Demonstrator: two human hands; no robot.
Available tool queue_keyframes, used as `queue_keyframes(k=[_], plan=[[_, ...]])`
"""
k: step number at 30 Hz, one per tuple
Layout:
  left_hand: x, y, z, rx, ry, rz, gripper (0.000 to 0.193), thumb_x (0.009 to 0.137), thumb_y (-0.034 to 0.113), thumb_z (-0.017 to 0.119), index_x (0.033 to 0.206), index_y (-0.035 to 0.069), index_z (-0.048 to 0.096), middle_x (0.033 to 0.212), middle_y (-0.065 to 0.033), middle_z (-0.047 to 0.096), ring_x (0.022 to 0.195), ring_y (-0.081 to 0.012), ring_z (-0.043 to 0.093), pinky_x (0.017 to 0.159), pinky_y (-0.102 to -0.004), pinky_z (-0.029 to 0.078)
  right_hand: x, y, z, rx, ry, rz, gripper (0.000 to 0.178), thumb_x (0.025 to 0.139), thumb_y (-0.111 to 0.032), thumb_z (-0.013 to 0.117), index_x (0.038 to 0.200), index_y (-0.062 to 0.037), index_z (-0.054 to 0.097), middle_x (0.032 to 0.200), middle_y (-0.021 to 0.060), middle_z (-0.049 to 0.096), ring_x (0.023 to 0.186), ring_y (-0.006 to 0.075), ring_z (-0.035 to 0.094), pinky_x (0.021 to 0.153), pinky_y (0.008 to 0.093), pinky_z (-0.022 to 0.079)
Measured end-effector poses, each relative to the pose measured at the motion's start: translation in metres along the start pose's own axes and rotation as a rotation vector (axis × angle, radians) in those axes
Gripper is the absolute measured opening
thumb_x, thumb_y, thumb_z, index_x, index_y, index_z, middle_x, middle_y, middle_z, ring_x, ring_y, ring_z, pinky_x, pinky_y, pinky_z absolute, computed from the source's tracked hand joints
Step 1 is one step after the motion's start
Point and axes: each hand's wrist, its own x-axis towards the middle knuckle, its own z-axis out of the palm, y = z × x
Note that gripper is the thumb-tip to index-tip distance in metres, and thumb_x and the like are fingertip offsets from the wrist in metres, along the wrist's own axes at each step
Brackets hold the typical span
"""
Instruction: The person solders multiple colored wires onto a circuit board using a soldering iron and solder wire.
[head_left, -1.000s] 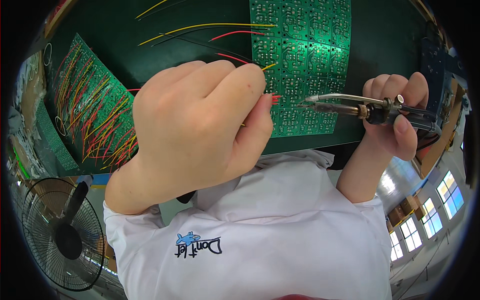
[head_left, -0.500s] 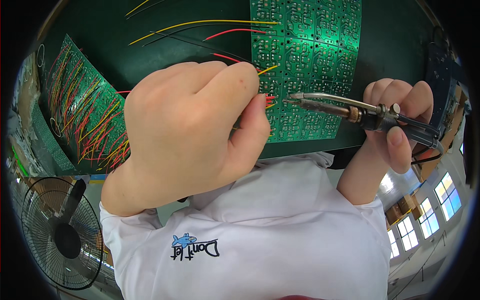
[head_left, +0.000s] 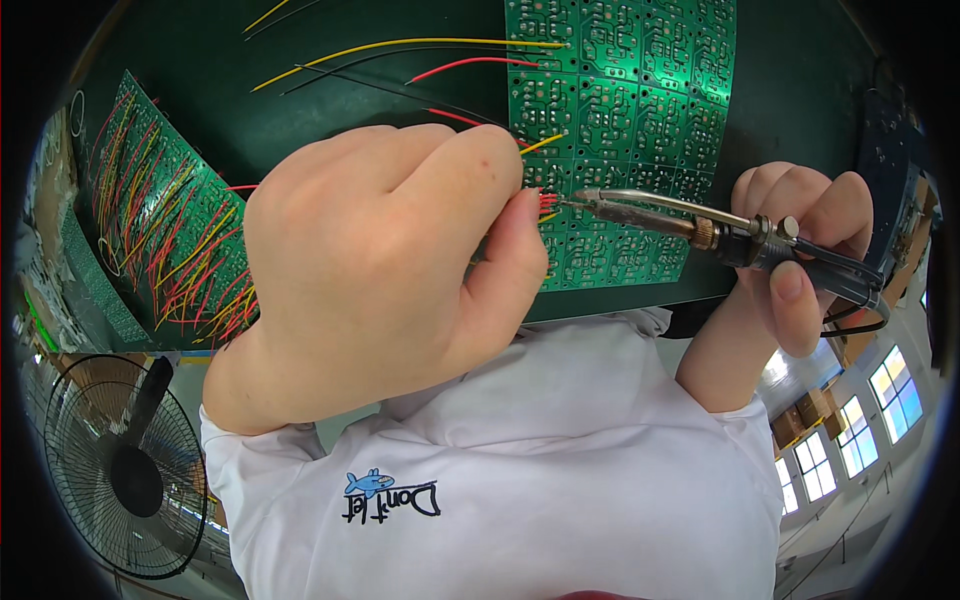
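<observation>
My left hand is closed in a pinch at the near left edge of a green circuit board panel. Red wires poke out past its thumb and fingertip, their tips over the board. Fingers of my right hand wrap round a soldering iron that has a thin metal tube along its top. The iron's tip points left and meets the wire ends, or lies very close to them. Beside my left knuckles, a yellow wire reaches onto the board. The wires' far ends are hidden behind my left hand.
Several loose wires, including a long yellow wire, extend left from the panel over the dark green tabletop. Another board, crowded with red and yellow wires, lies at the left. A fan stands at the lower left.
The iron's tip has come left to the red wire ends. The board panel has shifted slightly right, and my left hand keeps its pinch.
</observation>
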Motion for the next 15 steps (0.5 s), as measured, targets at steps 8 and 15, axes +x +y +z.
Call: queue_keyframes(k=[8,15], plan=[[-0.0011,-0.0015,0.0009,-0.004,0.011,0.017,0.011,0.074,-0.002,0.068,0.072,0.005,0.059,0.057,-0.005,0.051,0.047,-0.0203,0.048,0.045,-0.0322,0.036,0.0007,0.0009,0.0021,-0.011,-0.001,-0.014,0.037,0.078,-0.008,0.076,0.086,-0.0091,0.04,0.069,0.0063,0.053,0.054,0.0084,0.036,0.048,0.0248,0.028],[-0.0027,-0.0006,0.0006,0.003,0.006,0.01,0.011,0.073,-0.002,0.068,0.071,0.005,0.06,0.057,-0.0042,0.051,0.046,-0.0198,0.048,0.045,-0.0319,0.036,0.0007,0.0007,-0.0012,-0.011,-0.033,-0.018,0.036,0.078,-0.008,0.075,0.086,-0.0093,0.04,0.069,0.0064,0.053,0.054,0.0084,0.036,0.048,0.0251,0.028]])
